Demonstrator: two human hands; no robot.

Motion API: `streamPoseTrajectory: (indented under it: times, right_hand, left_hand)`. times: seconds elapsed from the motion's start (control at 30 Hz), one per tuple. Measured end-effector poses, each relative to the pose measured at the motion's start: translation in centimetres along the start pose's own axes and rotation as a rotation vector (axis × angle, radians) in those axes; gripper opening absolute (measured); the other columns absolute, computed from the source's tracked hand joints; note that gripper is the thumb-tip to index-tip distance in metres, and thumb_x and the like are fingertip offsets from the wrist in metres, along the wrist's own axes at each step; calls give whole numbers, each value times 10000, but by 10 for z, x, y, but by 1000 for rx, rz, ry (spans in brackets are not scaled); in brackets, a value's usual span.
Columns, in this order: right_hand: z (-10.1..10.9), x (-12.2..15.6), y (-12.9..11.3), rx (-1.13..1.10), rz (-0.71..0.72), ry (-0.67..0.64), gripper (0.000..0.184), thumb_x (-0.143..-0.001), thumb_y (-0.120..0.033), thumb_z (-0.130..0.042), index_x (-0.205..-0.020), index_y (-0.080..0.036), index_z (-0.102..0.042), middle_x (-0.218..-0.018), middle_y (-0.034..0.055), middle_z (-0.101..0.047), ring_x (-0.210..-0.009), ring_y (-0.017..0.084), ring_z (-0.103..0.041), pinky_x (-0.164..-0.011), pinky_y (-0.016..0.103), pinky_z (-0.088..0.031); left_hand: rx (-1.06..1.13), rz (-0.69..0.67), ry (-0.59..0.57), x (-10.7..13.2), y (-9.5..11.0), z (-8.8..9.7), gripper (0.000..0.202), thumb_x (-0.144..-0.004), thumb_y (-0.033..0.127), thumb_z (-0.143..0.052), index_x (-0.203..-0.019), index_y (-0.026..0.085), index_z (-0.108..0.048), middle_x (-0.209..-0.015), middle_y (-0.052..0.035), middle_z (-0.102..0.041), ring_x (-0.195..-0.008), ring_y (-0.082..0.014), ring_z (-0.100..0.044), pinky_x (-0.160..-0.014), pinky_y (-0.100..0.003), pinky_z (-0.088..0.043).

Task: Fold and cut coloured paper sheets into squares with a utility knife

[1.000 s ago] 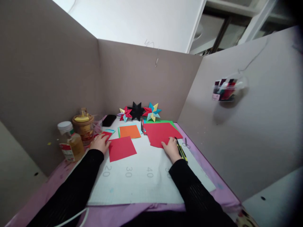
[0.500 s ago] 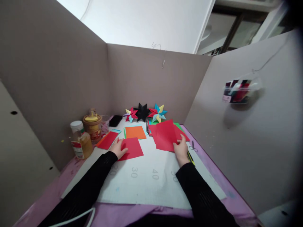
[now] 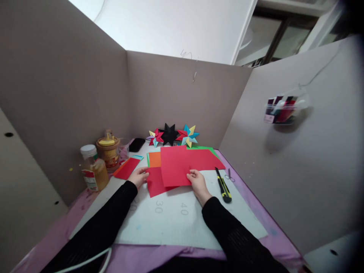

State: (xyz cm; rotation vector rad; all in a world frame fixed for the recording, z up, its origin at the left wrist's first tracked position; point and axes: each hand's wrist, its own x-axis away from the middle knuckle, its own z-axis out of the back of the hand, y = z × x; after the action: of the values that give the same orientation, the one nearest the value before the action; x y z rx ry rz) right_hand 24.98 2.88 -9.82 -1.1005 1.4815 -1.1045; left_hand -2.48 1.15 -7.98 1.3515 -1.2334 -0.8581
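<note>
My left hand (image 3: 138, 177) pinches the left edge of a red paper sheet (image 3: 155, 184) low over the white mat (image 3: 170, 227). My right hand (image 3: 199, 185) grips another red paper sheet (image 3: 174, 165) by its lower right corner, raised and overlapping the left one. Part of the left sheet is hidden behind it. Beyond them, an orange paper stack (image 3: 154, 159) shows partly. Farther right lie more red sheets (image 3: 204, 159) over green paper (image 3: 200, 148). A yellow-and-black utility knife (image 3: 223, 186) rests to the right of my right hand.
Scissors (image 3: 229, 175) lie near the right edge. Folded paper stars (image 3: 170, 134) stand at the back, with a black phone (image 3: 137, 145) beside them. A glue bottle (image 3: 95, 170) and a brown jar (image 3: 109, 153) stand left, near narrow red paper pieces (image 3: 127, 168). Grey panels enclose the table.
My right hand has moved left, carrying its red sheet from the right-hand pile to the left sheet. The utility knife is now uncovered. My left hand has taken its sheet's edge.
</note>
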Motion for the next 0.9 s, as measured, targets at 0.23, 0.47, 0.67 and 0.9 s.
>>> streamPoseTrajectory:
  times: [0.23, 0.47, 0.67, 0.9]
  right_hand:
    - [-3, 2, 1, 38, 27, 21, 247, -606, -306, -635, -784, -181, -519, -606, -43, -538, -563, 125, -507, -562, 245, -385]
    - [-6, 5, -1, 26, 1, -50, 214, -617, -298, -617, -752, -195, -486, -580, -57, -509, -528, 112, -474, -519, 225, -360]
    - [-20, 20, -13, -166, -103, -237, 226, -629, -285, -649, -738, -200, -471, -597, -50, -561, -535, 118, -529, -535, 230, -403]
    - [-37, 33, -21, -191, -43, -264, 265, -752, -454, -576, -832, -205, -534, -694, -14, -616, -610, 137, -578, -603, 267, -457]
  left_hand:
    - [-405, -273, 199, 21, 19, -10, 399, -601, 190, -679, -995, 136, -652, -956, -105, -667, -894, -248, -616, -832, -384, -484]
    - [29, -569, 199, 30, 46, -7, 810, -684, 281, -652, -1378, 237, -236, -1128, -112, -612, -937, -202, -628, -819, -359, -504]
    - [5, -286, 8, 20, 10, -18, 665, -587, 315, -732, -1184, 134, -498, -1041, -138, -655, -926, -255, -637, -806, -378, -513]
    - [9, -247, -145, 30, 8, -28, 485, -648, 438, -678, -1019, 138, -585, -912, -107, -696, -823, -255, -661, -755, -389, -527]
